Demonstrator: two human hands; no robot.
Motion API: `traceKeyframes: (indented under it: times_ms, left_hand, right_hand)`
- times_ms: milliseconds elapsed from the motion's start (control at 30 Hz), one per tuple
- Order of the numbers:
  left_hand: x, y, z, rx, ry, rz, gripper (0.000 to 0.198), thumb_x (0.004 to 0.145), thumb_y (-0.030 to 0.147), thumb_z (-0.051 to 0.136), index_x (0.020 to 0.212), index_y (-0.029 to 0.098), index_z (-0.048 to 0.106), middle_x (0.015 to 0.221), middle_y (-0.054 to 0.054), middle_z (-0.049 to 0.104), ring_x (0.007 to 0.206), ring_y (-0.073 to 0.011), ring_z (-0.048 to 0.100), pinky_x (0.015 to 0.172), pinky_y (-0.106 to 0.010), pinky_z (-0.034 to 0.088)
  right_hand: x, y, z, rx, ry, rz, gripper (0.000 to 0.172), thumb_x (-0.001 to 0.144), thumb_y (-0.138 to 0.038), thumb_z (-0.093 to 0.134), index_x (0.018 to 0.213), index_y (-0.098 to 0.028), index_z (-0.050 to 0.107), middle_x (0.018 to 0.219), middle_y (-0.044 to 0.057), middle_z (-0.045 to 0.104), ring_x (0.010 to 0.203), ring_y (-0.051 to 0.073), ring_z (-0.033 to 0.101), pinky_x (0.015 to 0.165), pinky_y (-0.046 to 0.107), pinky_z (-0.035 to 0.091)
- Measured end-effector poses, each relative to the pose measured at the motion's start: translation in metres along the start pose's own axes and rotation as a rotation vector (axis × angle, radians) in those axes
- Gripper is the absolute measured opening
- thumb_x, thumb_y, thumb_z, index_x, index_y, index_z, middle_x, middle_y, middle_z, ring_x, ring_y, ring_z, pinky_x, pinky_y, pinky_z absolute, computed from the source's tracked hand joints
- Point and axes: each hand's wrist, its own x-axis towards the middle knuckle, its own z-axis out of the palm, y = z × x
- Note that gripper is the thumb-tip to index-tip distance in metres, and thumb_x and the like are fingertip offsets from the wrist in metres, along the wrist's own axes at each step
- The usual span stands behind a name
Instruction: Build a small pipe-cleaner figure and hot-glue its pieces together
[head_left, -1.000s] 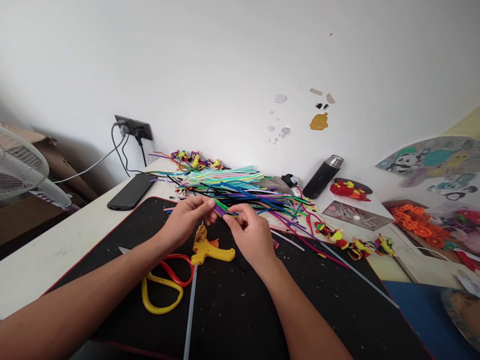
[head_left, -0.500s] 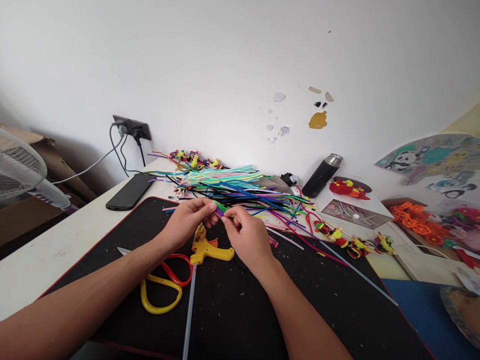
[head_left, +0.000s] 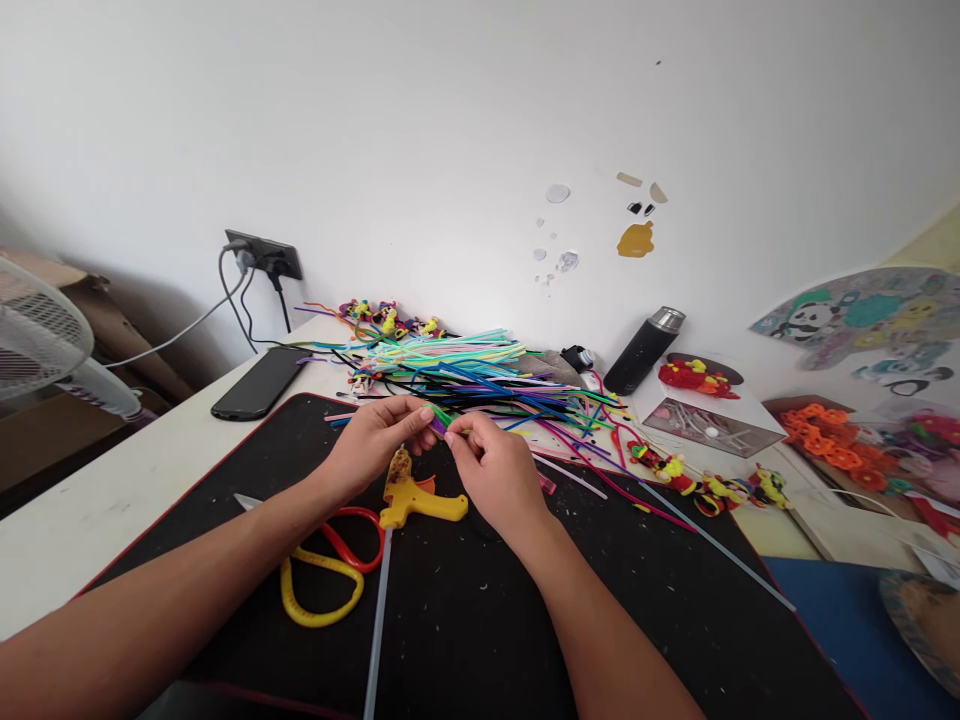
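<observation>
Between my two hands is a small green and purple pipe-cleaner piece [head_left: 440, 422]. My left hand [head_left: 384, 432] pinches its left side between thumb and fingers. The fingers of my right hand [head_left: 491, 458] are closed on its right side. Just below them, a yellow glue gun [head_left: 409, 502] lies on the black mat [head_left: 480, 620], a long translucent glue stick [head_left: 379, 620] running from its back. Scissors [head_left: 322, 612] with red and yellow handles lie partly under my left forearm. Behind my hands is a pile of coloured pipe cleaners [head_left: 465, 360].
A black phone [head_left: 259, 384] lies at the left, below a wall socket [head_left: 264, 254]. A dark flask [head_left: 645, 352] leans at the back beside a box [head_left: 712, 430]. Small colourful figures [head_left: 720, 490] lie to the right. A fan [head_left: 37, 325] stands far left.
</observation>
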Motion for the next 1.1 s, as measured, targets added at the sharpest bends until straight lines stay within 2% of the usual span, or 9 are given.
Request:
traceKeyframes:
  times_ms: [300, 467, 567, 667, 733, 900, 967, 1100]
  left_hand:
    - [0.002, 0.002, 0.0, 0.012, 0.016, 0.0, 0.04, 0.083, 0.057, 0.082, 0.082, 0.017, 0.076, 0.069, -0.005, 0.074, 0.064, -0.0177, 0.066, 0.06, -0.028, 0.053]
    - [0.009, -0.003, -0.008, 0.002, 0.072, 0.036, 0.039, 0.084, 0.055, 0.081, 0.079, 0.017, 0.076, 0.07, -0.005, 0.074, 0.062, -0.0162, 0.064, 0.06, -0.028, 0.052]
    - [0.013, -0.005, -0.014, -0.023, 0.115, 0.051, 0.039, 0.085, 0.055, 0.081, 0.077, 0.017, 0.075, 0.07, -0.005, 0.074, 0.061, -0.0154, 0.063, 0.061, -0.028, 0.051]
    - [0.015, -0.004, -0.017, -0.067, 0.143, 0.06, 0.04, 0.084, 0.055, 0.082, 0.075, 0.017, 0.075, 0.069, -0.005, 0.072, 0.062, -0.0155, 0.063, 0.061, -0.027, 0.05]
    - [0.015, -0.003, -0.018, -0.101, 0.159, 0.057, 0.041, 0.081, 0.056, 0.084, 0.074, 0.017, 0.074, 0.069, -0.004, 0.072, 0.062, -0.0154, 0.063, 0.061, -0.027, 0.049]
    - [0.017, -0.002, -0.021, -0.14, 0.149, 0.061, 0.042, 0.078, 0.057, 0.086, 0.073, 0.016, 0.074, 0.069, -0.004, 0.071, 0.062, -0.0152, 0.061, 0.06, -0.027, 0.048]
    - [0.018, -0.003, -0.024, -0.159, 0.145, 0.067, 0.042, 0.079, 0.056, 0.086, 0.074, 0.016, 0.074, 0.069, -0.004, 0.071, 0.062, -0.015, 0.061, 0.06, -0.027, 0.047]
    - [0.019, -0.003, -0.027, -0.189, 0.148, 0.063, 0.042, 0.077, 0.055, 0.088, 0.074, 0.016, 0.074, 0.068, -0.004, 0.071, 0.06, -0.0142, 0.059, 0.059, -0.026, 0.046]
  right_hand:
    - [-0.001, 0.0, 0.001, -0.014, 0.018, -0.003, 0.017, 0.099, -0.033, 0.06, 0.097, -0.022, 0.072, 0.063, -0.004, 0.06, 0.053, 0.014, 0.048, 0.056, 0.028, 0.028]
    - [-0.002, -0.002, 0.0, 0.057, 0.069, -0.057, 0.025, 0.103, -0.039, 0.056, 0.102, -0.021, 0.073, 0.065, -0.003, 0.061, 0.054, 0.014, 0.051, 0.057, 0.028, 0.031]
    - [-0.002, -0.004, -0.001, 0.077, 0.07, -0.061, 0.027, 0.104, -0.041, 0.056, 0.097, -0.021, 0.072, 0.064, -0.003, 0.06, 0.055, 0.015, 0.052, 0.058, 0.028, 0.033]
    - [-0.003, -0.007, -0.001, 0.032, -0.028, -0.052, 0.022, 0.102, -0.039, 0.061, 0.094, -0.021, 0.072, 0.067, -0.003, 0.063, 0.058, 0.015, 0.055, 0.06, 0.027, 0.034]
    - [-0.004, -0.008, 0.001, -0.024, -0.129, -0.052, 0.018, 0.099, -0.039, 0.068, 0.102, -0.022, 0.074, 0.07, -0.003, 0.066, 0.062, 0.015, 0.058, 0.062, 0.027, 0.035]
    - [-0.006, -0.012, 0.001, -0.167, -0.335, -0.118, 0.041, 0.092, -0.05, 0.078, 0.123, -0.023, 0.072, 0.093, 0.003, 0.072, 0.08, 0.019, 0.064, 0.07, 0.029, 0.038]
    - [-0.007, -0.013, 0.001, -0.21, -0.408, -0.122, 0.045, 0.09, -0.053, 0.08, 0.122, -0.022, 0.073, 0.101, 0.005, 0.071, 0.088, 0.021, 0.066, 0.073, 0.03, 0.04]
    - [-0.01, -0.011, 0.003, -0.287, -0.537, -0.109, 0.039, 0.087, -0.049, 0.083, 0.113, -0.022, 0.075, 0.107, 0.006, 0.07, 0.097, 0.024, 0.066, 0.076, 0.031, 0.041]
